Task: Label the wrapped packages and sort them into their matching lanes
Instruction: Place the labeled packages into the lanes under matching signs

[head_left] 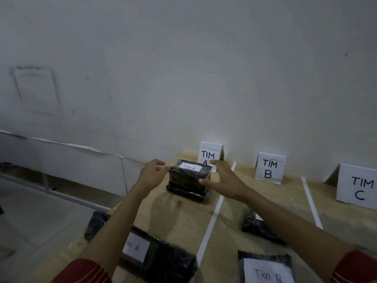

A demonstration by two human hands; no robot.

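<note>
Pkg marked "Tim A" [188, 177] sat in lane A, just in front of the TIM A sign [210, 153], atop what looked like a 2nd black pkg [184, 194]. Left hand [153, 174] was at its upper left edge, fingers loosely curled; couldn't tell if it pinched the wrap or only touched. Right hand [223, 178] was spread, fingers straight, thumb near the pkg's right side, prob. not gripping.

To finish well: square the stack w/ both palms, keep the label up & readable, stay left of the white tape line [212, 221], and release w/o dragging the slick wrap.

Tabletop [179, 219] was bare light wood, taped into lanes, w/ TIM B sign [269, 168] & TIM C sign [359, 186] at the back. Nearer lay a "Tim A" pkg [163, 260], a "Tim B" pkg [267, 270] & an unread pkg [257, 225] in lane B. Scuffed grey wall [183, 78] behind, tiled floor [40, 211] at left.
</note>
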